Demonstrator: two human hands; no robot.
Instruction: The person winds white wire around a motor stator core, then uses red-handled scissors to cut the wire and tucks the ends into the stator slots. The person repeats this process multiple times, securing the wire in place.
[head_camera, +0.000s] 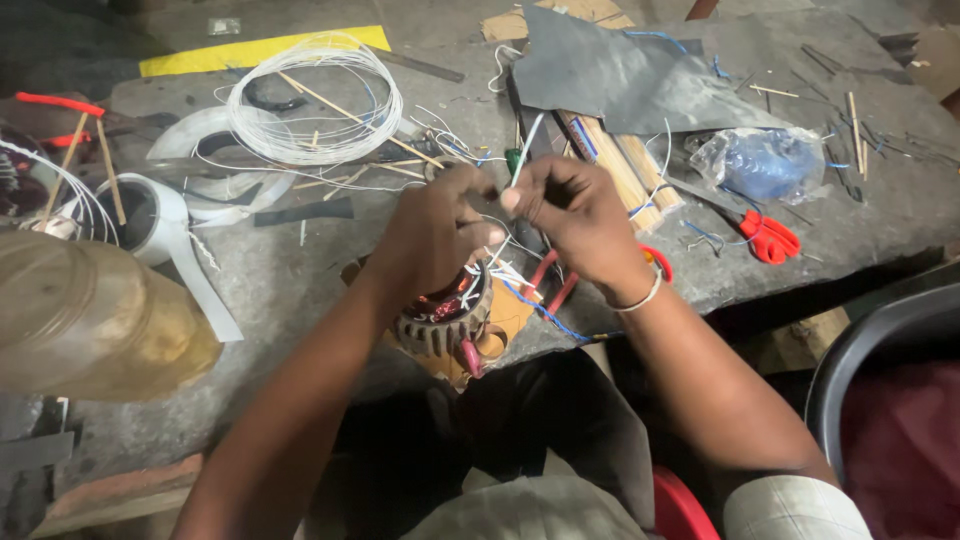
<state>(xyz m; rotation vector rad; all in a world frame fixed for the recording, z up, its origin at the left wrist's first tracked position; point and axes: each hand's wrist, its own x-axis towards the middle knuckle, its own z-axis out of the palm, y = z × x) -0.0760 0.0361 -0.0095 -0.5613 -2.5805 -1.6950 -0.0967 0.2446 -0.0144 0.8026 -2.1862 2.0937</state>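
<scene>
On the messy grey tabletop (300, 290), the left hand (435, 235) and right hand (575, 215) pinch a thin white wire (527, 140) above the round motor coil (445, 315), and a hard tug might snap it.

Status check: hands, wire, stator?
Both hands, left and right, pinch a white wire. Stator below at bench edge. Pliers beside it.

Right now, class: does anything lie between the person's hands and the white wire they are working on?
Nothing visible does. The left hand and right hand both already pinch the white wire above the motor stator.
</scene>
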